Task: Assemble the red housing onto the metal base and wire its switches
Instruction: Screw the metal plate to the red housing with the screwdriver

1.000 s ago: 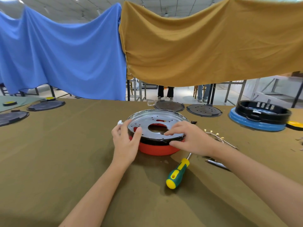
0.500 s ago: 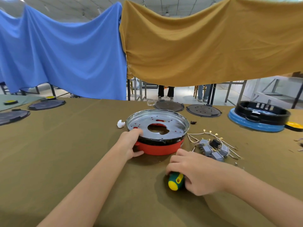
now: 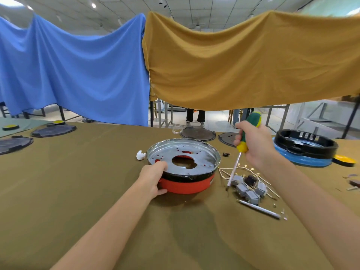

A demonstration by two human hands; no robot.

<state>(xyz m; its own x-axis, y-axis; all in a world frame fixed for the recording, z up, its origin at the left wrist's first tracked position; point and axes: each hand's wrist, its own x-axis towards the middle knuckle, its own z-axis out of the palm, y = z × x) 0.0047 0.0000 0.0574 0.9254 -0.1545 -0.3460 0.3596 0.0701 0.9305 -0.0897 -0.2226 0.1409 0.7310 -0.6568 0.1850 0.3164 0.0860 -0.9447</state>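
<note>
in the head view, the only one there is, the red housing (image 3: 187, 185) sits on the olive-covered bench (image 3: 81, 191) near the middle, with the metal base (image 3: 183, 159) nested on top of it, its silvery face up and its holes and central cut-out showing red beneath. the left hand (image 3: 153, 180) grasps the near-left edge of this stack, thumb over the rim and fingers wrapped under the red wall. the right hand (image 3: 253, 145) is clenched around the green and yellow handle of the screwdriver (image 3: 240, 152), held off the bench to the right of the stack, with the blade pointing down toward the loose grey switches (image 3: 247, 189) and their thin wires (image 3: 241, 169). the risk, as i judge it, is mostly in that blade: swung over to the base from here, it could snag a wire and drag the switches across the bench, or knock them against the pen-like tool (image 3: 259, 209) lying just beside them. a one-sided grip may also let the base turn on the housing, so the holes no longer line up. a driver tip that slips could skate over the shiny metal toward the left thumb. whether any screws are already in is too small to tell.
</note>
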